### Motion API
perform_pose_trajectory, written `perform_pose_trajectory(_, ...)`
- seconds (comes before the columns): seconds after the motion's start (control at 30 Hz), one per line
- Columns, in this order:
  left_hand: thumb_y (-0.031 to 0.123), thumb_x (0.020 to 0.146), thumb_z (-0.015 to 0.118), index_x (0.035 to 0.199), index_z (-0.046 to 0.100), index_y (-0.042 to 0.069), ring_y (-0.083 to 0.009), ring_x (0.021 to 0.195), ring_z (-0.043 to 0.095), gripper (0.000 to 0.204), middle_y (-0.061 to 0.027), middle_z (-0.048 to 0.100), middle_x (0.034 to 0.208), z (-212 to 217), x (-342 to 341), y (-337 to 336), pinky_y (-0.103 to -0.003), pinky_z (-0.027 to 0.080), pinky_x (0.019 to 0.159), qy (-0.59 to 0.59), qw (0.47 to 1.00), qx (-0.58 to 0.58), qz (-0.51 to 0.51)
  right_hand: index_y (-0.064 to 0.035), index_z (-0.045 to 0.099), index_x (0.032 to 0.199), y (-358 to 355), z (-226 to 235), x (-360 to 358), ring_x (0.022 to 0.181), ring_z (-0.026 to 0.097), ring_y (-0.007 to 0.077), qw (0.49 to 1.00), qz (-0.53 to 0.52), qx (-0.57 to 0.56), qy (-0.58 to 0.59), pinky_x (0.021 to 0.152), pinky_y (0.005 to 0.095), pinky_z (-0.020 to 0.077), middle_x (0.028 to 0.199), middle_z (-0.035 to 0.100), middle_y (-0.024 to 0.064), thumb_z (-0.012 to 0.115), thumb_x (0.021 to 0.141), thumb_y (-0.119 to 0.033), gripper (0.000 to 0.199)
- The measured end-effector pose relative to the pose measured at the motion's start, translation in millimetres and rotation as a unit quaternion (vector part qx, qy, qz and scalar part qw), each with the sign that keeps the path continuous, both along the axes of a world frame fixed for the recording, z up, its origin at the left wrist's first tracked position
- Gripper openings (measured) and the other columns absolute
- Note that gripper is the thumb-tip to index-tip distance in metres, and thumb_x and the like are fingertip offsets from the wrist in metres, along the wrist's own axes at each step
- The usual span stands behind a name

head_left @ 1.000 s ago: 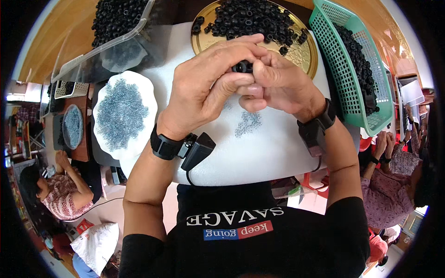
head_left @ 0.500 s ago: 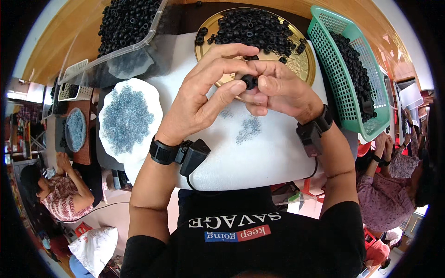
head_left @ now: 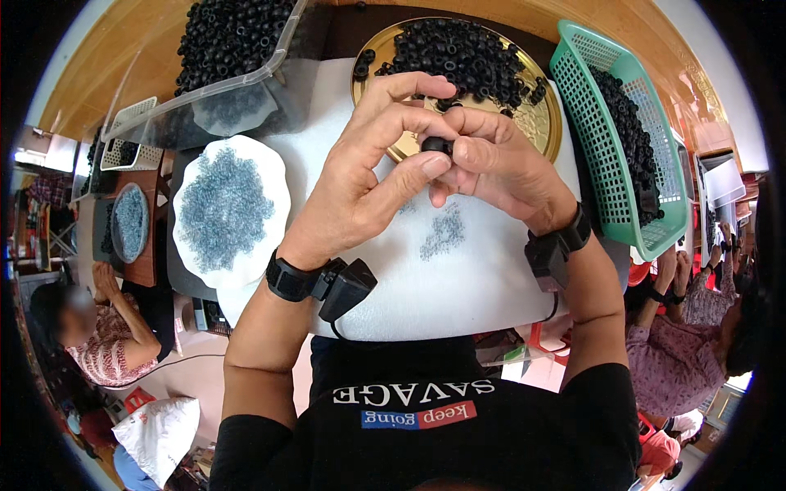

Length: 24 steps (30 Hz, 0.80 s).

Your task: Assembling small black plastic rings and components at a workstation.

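Note:
A small round black part [head_left: 437, 146], its exact kind unclear, is pinched above the white work surface [head_left: 360, 303]. My left hand [head_left: 356, 180] holds it between thumb and index finger, the other fingers curved above. From the other side, my right hand [head_left: 506, 168] meets it with thumb and fingertips closed; whether these hold a second small piece is hidden. Just beyond my hands is a gold round tray [head_left: 550, 135] with a heap of black ring-like parts [head_left: 458, 57]. A scatter of tiny clear bluish pieces [head_left: 443, 231] lies on the white surface below my hands.
To the left, a scalloped white dish [head_left: 278, 196] bears many tiny bluish pieces; behind it is a clear plastic bin [head_left: 282, 49] of black parts. A green basket [head_left: 602, 184] with black parts stands at the right. People [head_left: 115, 327] sit at both sides.
The black part has turned between my fingers, its hole no longer facing up as before. My right-hand fingers have curled and shifted slightly; the view has moved a little.

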<state>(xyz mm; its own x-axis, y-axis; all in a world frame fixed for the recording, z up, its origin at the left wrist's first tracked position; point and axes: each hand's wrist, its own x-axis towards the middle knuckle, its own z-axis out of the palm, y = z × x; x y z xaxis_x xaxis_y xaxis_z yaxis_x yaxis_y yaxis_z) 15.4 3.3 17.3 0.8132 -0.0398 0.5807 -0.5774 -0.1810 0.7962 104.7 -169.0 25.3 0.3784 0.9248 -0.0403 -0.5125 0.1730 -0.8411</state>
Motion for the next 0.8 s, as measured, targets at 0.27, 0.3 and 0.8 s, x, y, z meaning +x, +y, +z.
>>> perform_pose_trajectory(0.27, 0.012, 0.086, 0.064, 0.110, 0.066, 0.007, -0.0212, 0.108, 0.052, 0.024, -0.0116, 0.051, 0.118, -4.9, 1.6, -3.3, -0.032, 0.043, 0.092, -0.027, 0.999, -0.030, 0.035, -0.0010, 0.058, 0.114, 3.5, 2.5, -3.0, 0.075, 0.059, 0.0103, 0.998, -0.011, 0.043, 0.033, 0.073, 0.0339, 0.0577, 0.087, 0.061, 0.0047, 0.064, 0.091, -0.021, 0.031)
perform_pose_trajectory(0.3, 0.011, 0.087, 0.064, 0.110, 0.068, 0.007, -0.0200, 0.106, 0.052, 0.024, -0.0100, 0.051, 0.114, -3.9, 1.0, -3.2, -0.031, 0.043, 0.091, -0.023, 0.998, -0.018, 0.063, -0.0006, 0.059, 0.113, 3.6, 3.0, -3.0, 0.075, 0.059, 0.0104, 0.999, -0.029, 0.034, 0.027, 0.073, 0.0335, 0.0577, 0.088, 0.062, 0.0055, 0.063, 0.091, -0.020, 0.029)
perform_pose_trajectory(0.8, 0.009, 0.089, 0.064, 0.113, 0.066, 0.004, -0.0106, 0.086, 0.061, 0.024, -0.0049, 0.067, 0.100, -1.1, -2.3, -7.9, -0.024, 0.050, 0.079, 0.164, 0.966, -0.171, 0.100, 0.0046, 0.061, 0.107, 9.0, 2.5, -7.5, 0.073, 0.063, 0.0110, 0.962, -0.189, -0.048, -0.192, 0.068, 0.0242, 0.0550, 0.088, 0.066, 0.0089, 0.060, 0.093, -0.011, 0.022)
